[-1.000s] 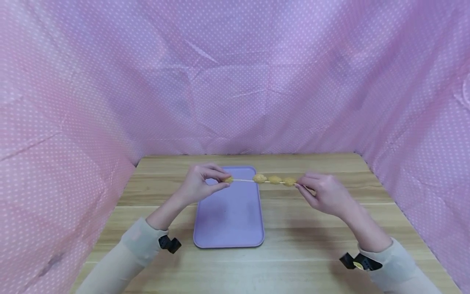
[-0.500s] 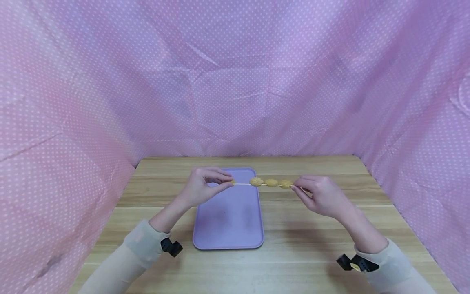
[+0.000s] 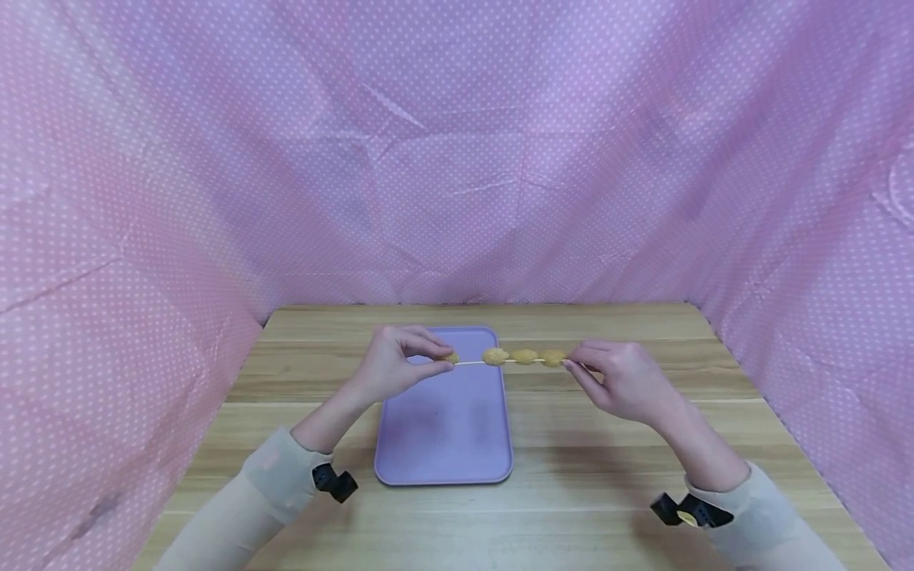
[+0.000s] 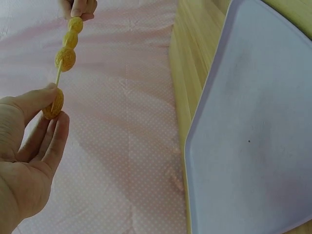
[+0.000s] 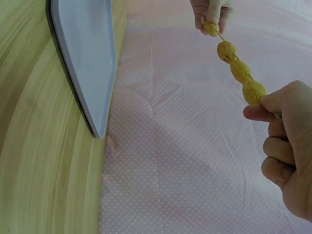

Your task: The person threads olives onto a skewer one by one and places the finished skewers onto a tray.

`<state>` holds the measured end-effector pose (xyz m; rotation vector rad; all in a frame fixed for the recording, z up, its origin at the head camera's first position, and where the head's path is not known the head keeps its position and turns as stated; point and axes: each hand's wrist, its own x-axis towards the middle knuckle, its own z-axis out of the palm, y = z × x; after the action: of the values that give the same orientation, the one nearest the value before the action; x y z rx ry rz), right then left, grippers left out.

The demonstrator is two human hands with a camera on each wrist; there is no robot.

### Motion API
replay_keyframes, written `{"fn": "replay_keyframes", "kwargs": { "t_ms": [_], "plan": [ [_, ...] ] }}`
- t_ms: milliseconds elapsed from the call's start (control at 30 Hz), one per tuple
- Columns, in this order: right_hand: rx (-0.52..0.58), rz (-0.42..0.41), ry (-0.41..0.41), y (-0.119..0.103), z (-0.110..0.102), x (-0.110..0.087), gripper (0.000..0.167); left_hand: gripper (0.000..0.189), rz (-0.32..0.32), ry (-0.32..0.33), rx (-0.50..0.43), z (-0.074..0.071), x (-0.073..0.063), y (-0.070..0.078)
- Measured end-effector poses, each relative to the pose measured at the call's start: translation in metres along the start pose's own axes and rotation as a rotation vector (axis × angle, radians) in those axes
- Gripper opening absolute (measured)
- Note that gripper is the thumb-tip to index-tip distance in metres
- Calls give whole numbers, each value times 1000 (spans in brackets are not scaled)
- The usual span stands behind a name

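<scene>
Both hands hold a thin pale skewer (image 3: 470,363) level above the tray, strung with yellow, rough-skinned oval balls. At its left end, thumb and fingertips of my left hand (image 3: 386,366) pinch one ball (image 4: 58,104), through which the skewer passes. A short bare stretch of skewer separates it from three more balls, the first (image 3: 496,357), middle (image 5: 240,71) and last (image 5: 253,92) sitting close in a row. My right hand (image 3: 630,382) pinches the skewer's right end, right beside the last ball. Its other fingers curl into the palm in the right wrist view.
A lilac rectangular tray (image 3: 446,444) lies on the wooden table (image 3: 607,492), beneath and nearer than the skewer. Pink dotted cloth (image 3: 457,198) hangs around the table's back and sides. A black wrist camera (image 3: 334,481) sits on the left sleeve, another (image 3: 691,510) on the right.
My right hand and the three grouped balls have shifted slightly left, while my left hand stays nearly in place. The bare stretch of skewer between the left ball and the others has shortened.
</scene>
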<state>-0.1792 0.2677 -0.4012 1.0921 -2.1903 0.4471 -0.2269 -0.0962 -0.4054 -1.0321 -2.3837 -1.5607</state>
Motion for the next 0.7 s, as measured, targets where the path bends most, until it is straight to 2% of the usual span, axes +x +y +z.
{"fn": "replay_keyframes", "kwargs": {
  "t_ms": [167,300,700],
  "plan": [
    [27,9,-4,-1,3,1,39,16,37,3,33,2,0,2],
    [33,13,2,-1,3,2,33,16,58,-3,21,4,1,4],
    [14,14,-5,-2,5,2,35,17,48,-10,-48,11,4,1]
  ]
}}
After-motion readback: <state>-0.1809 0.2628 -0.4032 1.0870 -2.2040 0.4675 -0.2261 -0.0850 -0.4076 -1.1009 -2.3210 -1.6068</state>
